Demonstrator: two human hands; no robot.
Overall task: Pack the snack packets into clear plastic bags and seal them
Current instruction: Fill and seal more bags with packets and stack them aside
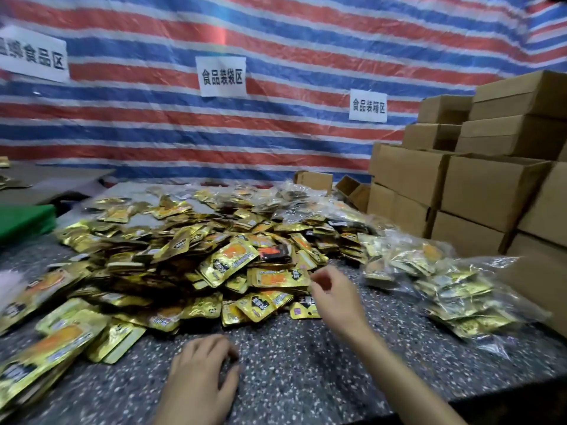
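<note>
A big heap of gold and orange snack packets point(190, 259) covers the middle of the speckled stone table point(300, 369). Filled clear plastic bags point(445, 289) of packets lie at the right of the heap, and more filled bags point(276, 197) lie behind it. My left hand point(202, 372) rests flat on the bare table in front of the heap, fingers spread, holding nothing. My right hand point(331, 296) hovers at the heap's near right edge with its fingers loosely curled over the packets; nothing shows between them.
Stacked brown cardboard boxes point(478, 185) fill the right side. A striped tarp point(245, 32) with white paper signs point(221, 75) hangs behind. A green sheet point(21, 222) lies at the far left, and loose packets point(49, 345) spill toward the near left edge.
</note>
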